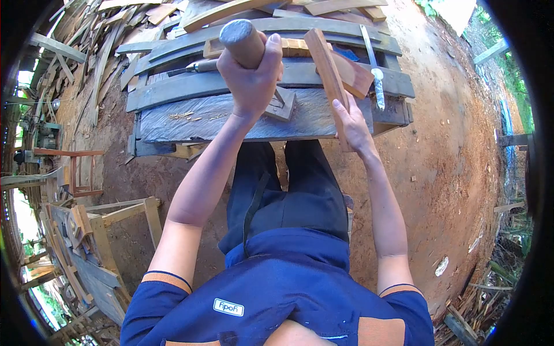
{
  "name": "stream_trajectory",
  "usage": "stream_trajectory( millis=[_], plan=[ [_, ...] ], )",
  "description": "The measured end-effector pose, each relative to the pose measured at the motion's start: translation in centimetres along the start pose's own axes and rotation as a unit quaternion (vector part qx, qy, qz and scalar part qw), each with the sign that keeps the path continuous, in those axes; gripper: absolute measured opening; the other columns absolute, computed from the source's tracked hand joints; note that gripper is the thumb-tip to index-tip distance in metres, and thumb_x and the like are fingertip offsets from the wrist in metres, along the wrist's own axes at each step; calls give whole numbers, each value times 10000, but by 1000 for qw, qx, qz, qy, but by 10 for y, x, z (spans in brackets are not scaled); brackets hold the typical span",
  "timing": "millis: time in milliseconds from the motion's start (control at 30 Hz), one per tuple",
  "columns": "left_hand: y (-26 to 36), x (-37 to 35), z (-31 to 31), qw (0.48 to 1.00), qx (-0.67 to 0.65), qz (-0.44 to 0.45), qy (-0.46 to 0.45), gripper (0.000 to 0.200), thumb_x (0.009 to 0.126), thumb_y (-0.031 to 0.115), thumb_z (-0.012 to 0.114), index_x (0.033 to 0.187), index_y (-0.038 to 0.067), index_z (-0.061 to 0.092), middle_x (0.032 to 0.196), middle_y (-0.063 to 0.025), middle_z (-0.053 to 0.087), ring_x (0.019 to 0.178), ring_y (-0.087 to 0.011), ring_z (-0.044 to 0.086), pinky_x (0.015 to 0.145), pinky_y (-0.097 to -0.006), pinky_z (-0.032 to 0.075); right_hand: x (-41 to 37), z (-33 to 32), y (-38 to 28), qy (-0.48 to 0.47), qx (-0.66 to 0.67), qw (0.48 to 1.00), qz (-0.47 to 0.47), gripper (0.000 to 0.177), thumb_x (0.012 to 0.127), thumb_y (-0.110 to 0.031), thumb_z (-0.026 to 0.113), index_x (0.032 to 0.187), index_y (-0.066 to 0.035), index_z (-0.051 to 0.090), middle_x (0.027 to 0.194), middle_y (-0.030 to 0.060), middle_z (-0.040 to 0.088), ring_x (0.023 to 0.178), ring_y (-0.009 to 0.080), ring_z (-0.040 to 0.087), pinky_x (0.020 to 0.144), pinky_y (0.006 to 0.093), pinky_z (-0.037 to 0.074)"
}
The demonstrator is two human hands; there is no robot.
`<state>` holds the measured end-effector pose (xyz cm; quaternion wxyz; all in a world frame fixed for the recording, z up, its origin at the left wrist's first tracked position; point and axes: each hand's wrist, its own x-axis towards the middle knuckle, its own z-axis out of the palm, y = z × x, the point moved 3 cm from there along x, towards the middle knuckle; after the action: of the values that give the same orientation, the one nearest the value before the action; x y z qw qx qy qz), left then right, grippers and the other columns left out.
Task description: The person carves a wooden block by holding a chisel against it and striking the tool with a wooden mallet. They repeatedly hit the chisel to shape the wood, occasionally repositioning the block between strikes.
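My left hand (248,86) is wrapped round a thick wooden handle (243,46) with a pale grey round end, held upright. Just under that fist, a small grey block (283,106) with a dark metal piece lies on the bench plank, partly hidden by the hand. My right hand (353,124) holds the lower end of a long reddish-brown wooden strip (326,72), thumb on its near face. The strip slants up and to the left, over a wider reddish board (353,75) behind it.
The slatted bench (196,118) bears wood shavings, a dark-handled tool (202,67) and, at the right, a long blade with a wrapped handle (378,86). Wood scraps (104,57) pile up behind and left. A wooden frame (107,242) stands at the lower left.
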<state>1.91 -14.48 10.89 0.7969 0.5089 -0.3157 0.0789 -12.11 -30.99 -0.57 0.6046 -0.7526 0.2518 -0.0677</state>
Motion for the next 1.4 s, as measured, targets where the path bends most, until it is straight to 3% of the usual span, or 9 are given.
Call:
stream_trajectory(
  millis=[633,967,1033,1133,1167,1200,1300,1367,1400],
  plan=[
    [-2,7,6,998,56,-6,-26,101,882,73,618,803,37,567,533,-23,537,401,-76,511,406,-226,449,1,0,-1,-1,-4,1000,-5,572,971,-423,484,1418,-89,358,940,128,592,707,189,605,521,317,521],
    [-15,7,12,983,169,71,-5,125,867,107,656,795,36,581,559,-15,569,426,-81,543,411,-235,452,-3,1,-7,4,-7,1000,-4,574,967,-417,492,1420,-88,367,942,126,588,699,187,599,511,310,516],
    [-16,11,16,979,197,59,17,140,855,122,671,789,32,587,571,-15,584,447,-87,560,429,-242,458,-7,-5,-27,4,6,1000,-25,586,962,-414,499,1435,-92,371,957,126,586,688,180,591,511,295,506],
    [-6,9,29,972,230,44,2,254,723,168,737,894,22,617,732,-152,671,700,-234,708,625,-322,534,-25,-34,-106,27,-32,995,-94,670,962,-462,507,1398,33,389,887,69,583,638,118,548,497,263,452],
    [-7,7,31,973,229,42,2,254,723,168,737,894,22,617,732,-152,671,700,-234,708,625,-322,534,-39,-38,-143,83,8,984,-160,599,966,-471,509,1315,16,480,832,38,576,635,103,539,496,262,441],
    [-9,7,36,971,231,54,-16,262,716,167,737,902,22,620,735,-152,671,695,-250,705,627,-329,538,-44,-49,-165,108,30,970,-217,456,961,-508,497,1054,-66,559,747,22,583,578,93,559,517,220,454],
    [-14,6,43,968,238,70,-40,317,688,164,741,952,30,628,770,-155,673,708,-290,694,651,-353,547,-67,-67,-216,173,35,931,-320,461,974,-467,476,1039,-24,587,761,37,593,603,91,548,570,226,439],
    [-11,6,44,964,245,96,-47,227,764,176,722,865,4,613,728,-108,674,648,-148,653,629,-298,520,-72,-72,-212,145,-207,928,-274,504,960,-449,504,1176,1,569,792,47,597,627,100,543,569,228,427],
    [-10,5,44,964,248,88,-47,215,758,150,708,879,2,611,740,-120,673,658,-152,656,638,-306,522,-68,-61,-208,69,-276,916,-284,567,945,-450,523,1319,-23,511,832,55,603,666,113,541,573,244,424]
  ],
)
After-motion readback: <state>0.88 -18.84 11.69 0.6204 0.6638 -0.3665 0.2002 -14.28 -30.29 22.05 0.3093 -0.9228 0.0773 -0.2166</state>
